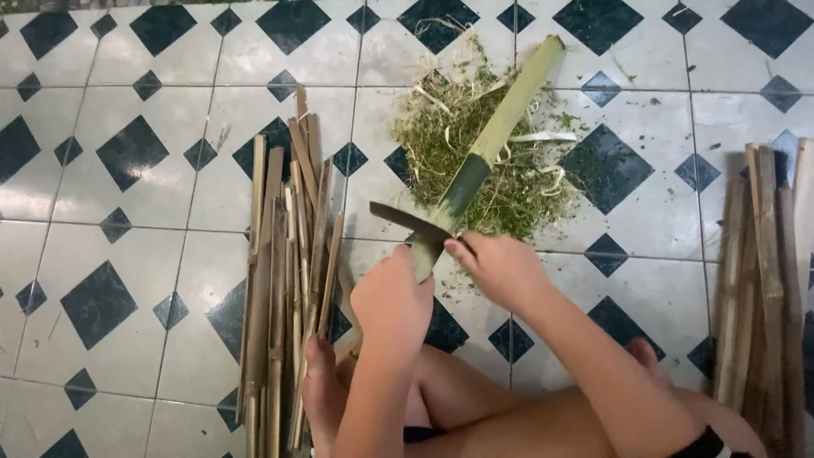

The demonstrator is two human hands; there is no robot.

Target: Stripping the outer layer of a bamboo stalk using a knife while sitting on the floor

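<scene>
A person sits on a tiled floor (pixel 127 93), seen from above, scraping the green skin off one bamboo stalk (pixel 496 140). The stalk runs from between the hands up and away to the right; its far half is already pale, its near half still dark green. The left hand (pixel 392 297) is curled in a fist around the handle of one curved knife (pixel 405 220), whose dark blade points left and lies against the stalk just beyond the knuckles. The right hand (pixel 500 267) is clasped around the stalk's near end, steadying it, fingers pressed on the green part.

The work appears to be mid-peel: the next stroke likely calls for pushing the blade along the remaining green strip while the right hand holds the stalk firm.

Beyond the hands, under the stalk, lies one heap of green shavings (pixel 483 161) with pale curls. Left of the hands is one bundle of split bamboo strips (pixel 284 280), too many and too overlapped to count. Far right of the hands lies a second bundle of strips (pixel 763 280), partly cut off by the frame.
</scene>
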